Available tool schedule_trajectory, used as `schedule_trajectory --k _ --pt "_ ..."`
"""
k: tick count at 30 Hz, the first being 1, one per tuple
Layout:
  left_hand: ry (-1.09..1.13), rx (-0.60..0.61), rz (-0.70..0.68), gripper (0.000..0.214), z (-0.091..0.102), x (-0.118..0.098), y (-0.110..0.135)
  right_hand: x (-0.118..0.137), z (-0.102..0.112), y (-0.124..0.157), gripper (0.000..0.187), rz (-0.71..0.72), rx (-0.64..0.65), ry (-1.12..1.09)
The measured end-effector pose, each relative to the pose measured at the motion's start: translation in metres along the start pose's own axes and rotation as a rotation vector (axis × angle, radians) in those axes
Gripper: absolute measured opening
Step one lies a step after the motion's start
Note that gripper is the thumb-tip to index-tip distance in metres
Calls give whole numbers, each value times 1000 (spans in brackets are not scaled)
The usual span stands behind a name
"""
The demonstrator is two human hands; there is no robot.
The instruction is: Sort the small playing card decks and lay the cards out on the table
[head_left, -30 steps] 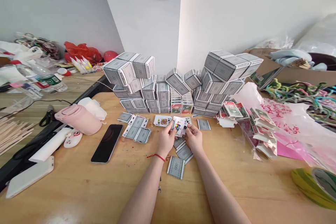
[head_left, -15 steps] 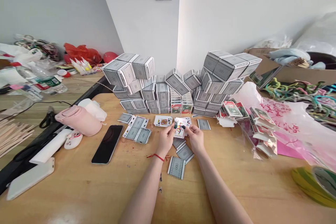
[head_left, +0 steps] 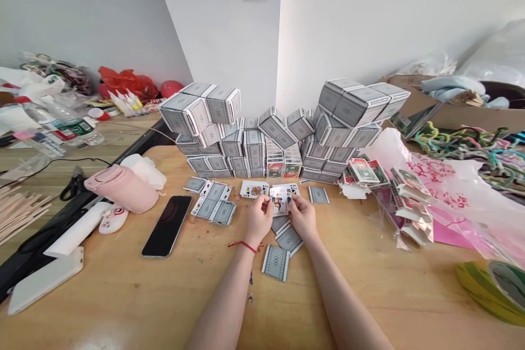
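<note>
My left hand (head_left: 258, 219) and my right hand (head_left: 302, 216) meet at the table's middle, both pinched on a small fan of face-up playing cards (head_left: 281, 197). A picture card shows on top. Below the hands lie a few face-down card piles (head_left: 275, 260). A face-up card (head_left: 254, 190) rests on the table just left of the held ones. More face-down cards (head_left: 213, 205) lie further left. Behind them stands a wall of stacked grey card boxes (head_left: 254, 142).
A black phone (head_left: 167, 225) and a pink bottle (head_left: 123, 187) lie at the left. White objects (head_left: 45, 281) sit by the table's left edge. Opened card packets (head_left: 406, 199) and pink plastic bags (head_left: 459, 191) fill the right. A green tape roll (head_left: 492, 287) is at the lower right.
The hands have stayed in place; the fingers have shifted the held cards slightly, squaring the fan a little.
</note>
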State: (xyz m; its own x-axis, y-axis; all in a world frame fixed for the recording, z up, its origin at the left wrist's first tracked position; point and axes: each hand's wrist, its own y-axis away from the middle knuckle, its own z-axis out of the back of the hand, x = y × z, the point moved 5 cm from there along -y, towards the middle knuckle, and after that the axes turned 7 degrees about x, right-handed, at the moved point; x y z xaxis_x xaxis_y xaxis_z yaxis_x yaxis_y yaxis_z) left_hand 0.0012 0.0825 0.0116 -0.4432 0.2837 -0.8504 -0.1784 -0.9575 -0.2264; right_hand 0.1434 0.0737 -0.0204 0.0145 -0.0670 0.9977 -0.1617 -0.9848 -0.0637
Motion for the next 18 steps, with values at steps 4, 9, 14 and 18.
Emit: schedule_trajectory --k 4,9,14,18 --pt "-47 72 -56 13 -7 -3 3 9 5 5 33 92 -118 441" --pt "-127 123 -127 11 -15 -7 6 14 0 13 35 165 -244 941" --pt "-222 96 -234 12 -14 -18 8 16 0 16 34 217 -302 1006" --pt "-307 89 -370 16 -14 -29 12 19 4 17 33 192 -340 946"
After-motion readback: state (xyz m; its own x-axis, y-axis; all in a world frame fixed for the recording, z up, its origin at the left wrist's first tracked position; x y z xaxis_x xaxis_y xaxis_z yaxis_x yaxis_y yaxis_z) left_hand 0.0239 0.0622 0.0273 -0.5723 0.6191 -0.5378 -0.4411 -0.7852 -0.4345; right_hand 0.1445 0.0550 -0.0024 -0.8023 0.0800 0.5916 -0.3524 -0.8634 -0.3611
